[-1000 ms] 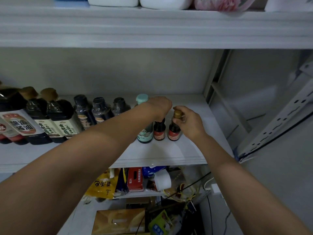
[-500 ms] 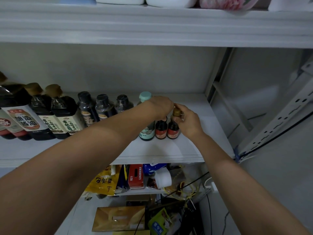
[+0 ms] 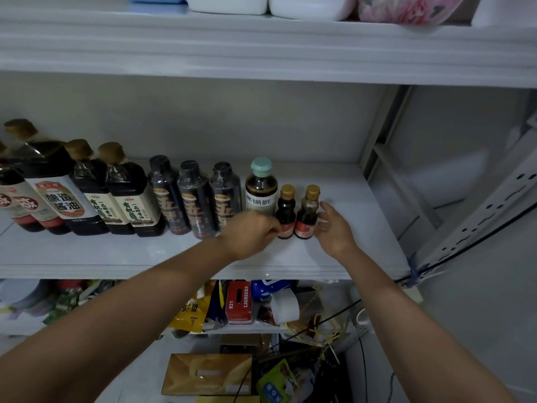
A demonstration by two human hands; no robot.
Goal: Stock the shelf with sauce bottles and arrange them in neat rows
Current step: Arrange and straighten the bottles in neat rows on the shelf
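On the white middle shelf [image 3: 162, 257] stands a row of dark sauce bottles. From the left come several large soy bottles [image 3: 128, 196], three black-wrapped bottles [image 3: 197, 199], a mint-capped bottle [image 3: 261, 187], then two small gold-capped bottles [image 3: 286, 209] [image 3: 308, 210]. My left hand [image 3: 250, 235] hangs low in front of the mint-capped bottle, fingers curled, fingertips at the base of the left small bottle. My right hand [image 3: 334, 228] is open with spread fingers just right of the right small bottle, holding nothing.
The shelf's right part [image 3: 357, 216] is bare up to the metal upright [image 3: 377, 132]. White tubs [image 3: 311, 5] sit on the shelf above. Below are snack bags [image 3: 189, 315], a red box [image 3: 239, 305], cables and a gold box [image 3: 209, 373].
Both hands have left the caps of the two small bottles and dropped lower. The right hand has opened and moved off to the right. The two small bottles now stand side by side.
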